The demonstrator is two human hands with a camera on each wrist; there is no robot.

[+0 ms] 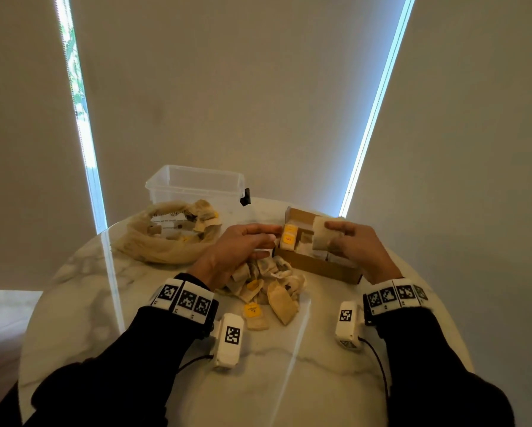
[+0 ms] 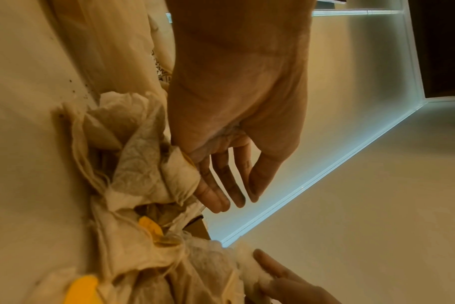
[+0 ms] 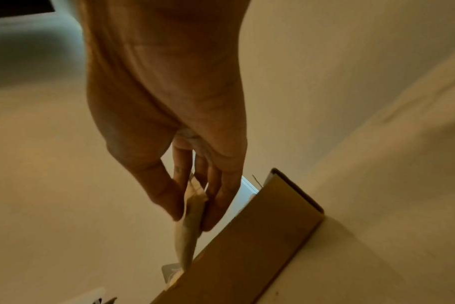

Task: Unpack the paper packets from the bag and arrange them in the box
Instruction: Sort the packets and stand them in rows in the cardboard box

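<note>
The right hand (image 1: pixel 355 241) pinches one paper packet (image 1: pixel 323 237) between thumb and fingers and holds it above the open cardboard box (image 1: pixel 320 268). In the right wrist view the same grip shows edge-on: the thumb on one face of the packet (image 3: pixel 191 222), the fingers (image 3: pixel 221 197) on the other, with the packet's lower end hanging down toward the box wall (image 3: pixel 247 246).

The left hand (image 1: pixel 243 245) is spread, fingers straight and slightly apart, holding nothing (the left wrist view confirms loose, extended fingers (image 2: pixel 213 191)). Its fingertips reach to the left edge of the box, just beside the packets standing inside it.

Box contents: packets with yellow tags (image 1: pixel 289 235) stand upright at the end nearest the left hand; further pale packets fill the space under the right hand. The exact count cannot be told.

A loose pile of packets (image 1: pixel 267 288) lies on the marble table (image 1: pixel 289 380) directly under and behind the left hand, between the two wrists. Some of these show yellow tags. The left wrist view shows the pile (image 2: pixel 143 174) touching the little-finger side of the hand.

The bag (image 1: pixel 166 238), crumpled and open at the top, lies beyond the left hand on its outer side, with more packets visible in its mouth. A clear plastic tub (image 1: pixel 196 186) stands behind the bag, farther from both hands.
</note>
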